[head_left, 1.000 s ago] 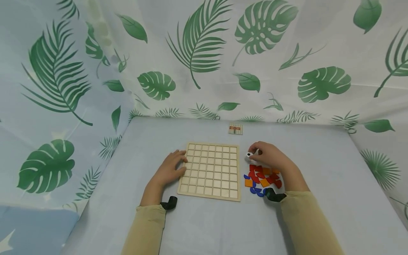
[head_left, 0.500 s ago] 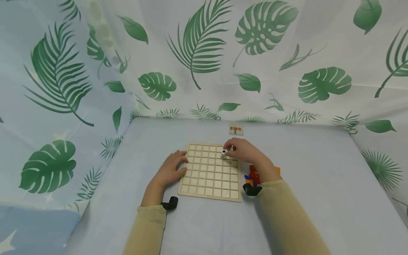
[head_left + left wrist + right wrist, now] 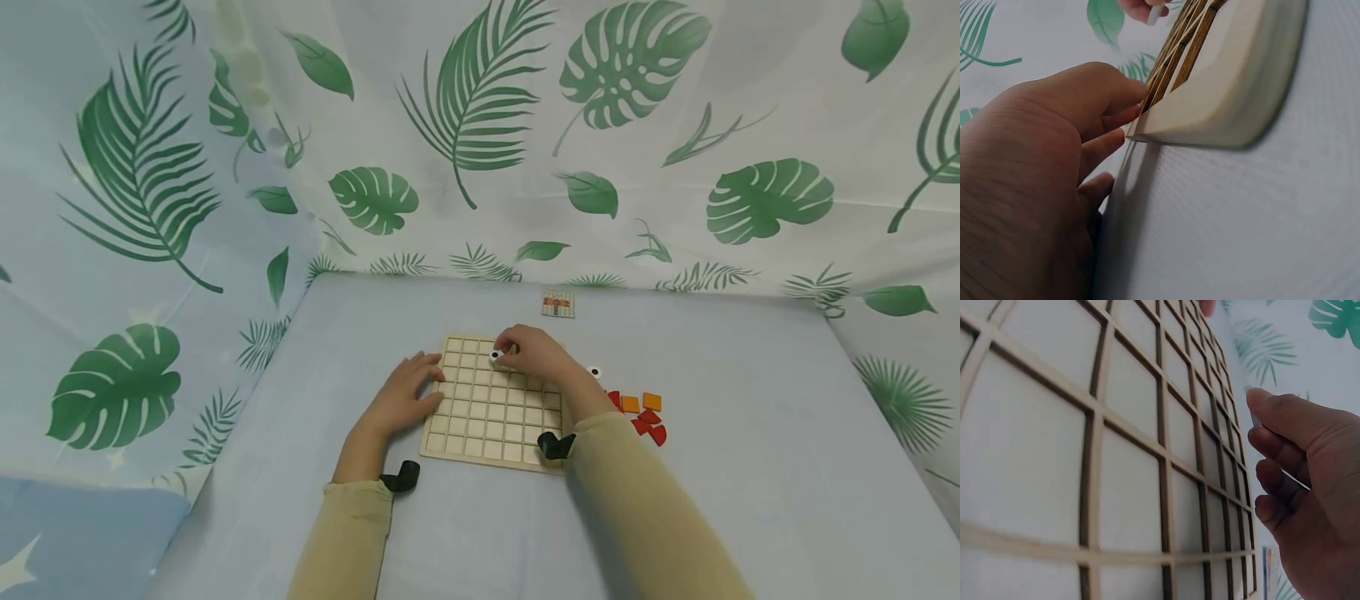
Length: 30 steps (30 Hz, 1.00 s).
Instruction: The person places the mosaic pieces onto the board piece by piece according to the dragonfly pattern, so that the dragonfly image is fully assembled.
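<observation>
A pale wooden grid board (image 3: 491,460), divided into rows of square cells, lies in the middle of the table. Along its left edge my left hand (image 3: 401,392) rests with fingers loosely bent, thumb and fingertips touching the frame; the left wrist view shows this hand (image 3: 1079,131) at the board's rim (image 3: 1191,125). My right hand (image 3: 534,357) pinches a small white tile with a black dot (image 3: 496,356), like an eye, over the upper cells. Seen from the right wrist, the thumb and forefinger of that hand (image 3: 1310,462) hold the thin tile edge-on.
Right of the board lie red quarter pieces (image 3: 648,417), orange squares (image 3: 652,402) and another white tile with a black dot (image 3: 594,372), partly behind the right forearm. A small patterned card (image 3: 558,304) lies behind the board. Leaf-printed cloth (image 3: 480,167) walls the back.
The right hand has carried the dotted white tile leftward from beside the colored pieces to over the board's upper cells. The left hand has stayed at the board's edge.
</observation>
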### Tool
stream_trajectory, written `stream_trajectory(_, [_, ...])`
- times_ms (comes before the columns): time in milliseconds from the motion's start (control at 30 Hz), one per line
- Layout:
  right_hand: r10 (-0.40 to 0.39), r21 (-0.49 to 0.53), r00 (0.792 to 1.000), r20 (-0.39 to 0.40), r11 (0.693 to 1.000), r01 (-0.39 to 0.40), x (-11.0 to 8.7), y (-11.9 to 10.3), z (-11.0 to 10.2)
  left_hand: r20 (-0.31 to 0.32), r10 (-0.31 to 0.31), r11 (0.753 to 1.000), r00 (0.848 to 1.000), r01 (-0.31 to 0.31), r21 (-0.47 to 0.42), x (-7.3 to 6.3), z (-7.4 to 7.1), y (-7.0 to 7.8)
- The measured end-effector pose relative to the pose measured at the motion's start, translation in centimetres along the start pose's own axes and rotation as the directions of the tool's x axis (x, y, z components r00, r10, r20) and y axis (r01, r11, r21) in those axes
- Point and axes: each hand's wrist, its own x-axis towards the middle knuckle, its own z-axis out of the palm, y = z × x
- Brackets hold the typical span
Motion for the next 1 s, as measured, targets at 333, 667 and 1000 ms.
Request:
stream_trajectory(333, [0.062,0.003,0.998,0.008,0.998,-0.063,1.0,-1.0,2.1,0.033,-0.001,1.0,0.999,0.0,0.005,0.2,0.0,-0.2])
stream_trajectory(667, [0.1,-0.021,0.995,-0.019,0.995,-0.101,1.1,-0.9,2.6,0.023,0.01,1.0,1.0,-0.01,0.006,0.3,-0.1,-0.1])
stream_trajectory(1000, [0.087,-0.007,0.996,-0.029,0.996,-0.087,1.2,-0.7,2.9,0.039,-0.021,1.0,0.999,0.021,0.018,0.3,-0.2,0.1])
